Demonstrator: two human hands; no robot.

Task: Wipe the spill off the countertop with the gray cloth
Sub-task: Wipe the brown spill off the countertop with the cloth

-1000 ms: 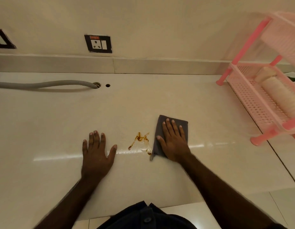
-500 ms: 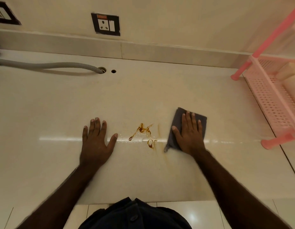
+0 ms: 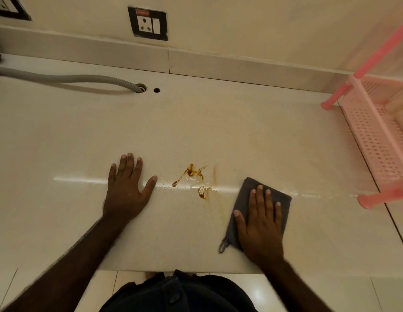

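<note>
Your right hand (image 3: 260,224) lies flat, fingers extended, pressing the folded gray cloth (image 3: 243,197) against the pale countertop (image 3: 196,131) near its front edge; the palm rests on the cloth rather than gripping it, and a small loop at the cloth's near corner protrudes beside your wrist. Your left hand (image 3: 126,192) is spread open, palm down on the bare surface, holding nothing. Between the two hands sits the brown spill (image 3: 191,174): a branching streak with a smaller blot just nearer you, and a faint amber smear trailing toward the cloth. The cloth lies just to the right of the spill, not covering it. At the rear left, a gray corrugated hose (image 3: 83,78) enters a hole in the countertop, below a wall socket (image 3: 147,23). A pink perforated rack (image 3: 374,140) stands at the right edge.
</note>
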